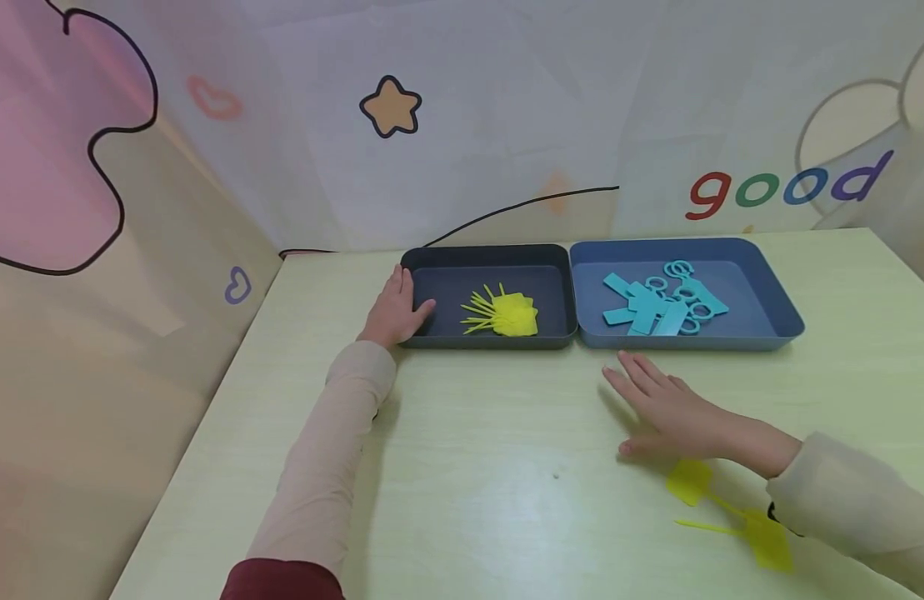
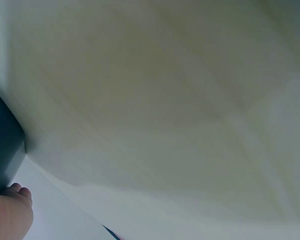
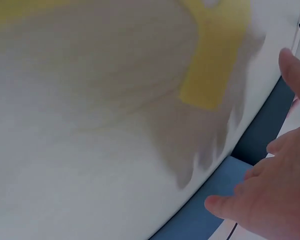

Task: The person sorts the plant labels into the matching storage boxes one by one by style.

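My left hand [image 1: 394, 310] rests on the left rim of a dark tray [image 1: 487, 342], fingers along the rim, thumb over the inside. In the left wrist view its fingertips [image 2: 25, 192] touch the tray's side. A pile of yellow square tags with thin stems [image 1: 512, 315] lies in that tray. My right hand [image 1: 675, 417] is spread, palm down, above the table with nothing in its fingers, in front of a blue tray [image 1: 761, 340]. Below its wrist lie two yellow tags [image 1: 769, 540], partly hidden by hand and sleeve; one yellow tag [image 3: 210, 75] shows blurred in the right wrist view.
Several teal tags with ring ends [image 1: 660, 307] lie heaped in the blue tray, which stands against the dark tray's right side. A printed cloth [image 1: 491, 125] hangs behind the pale table [image 1: 491, 433] and along its left side.
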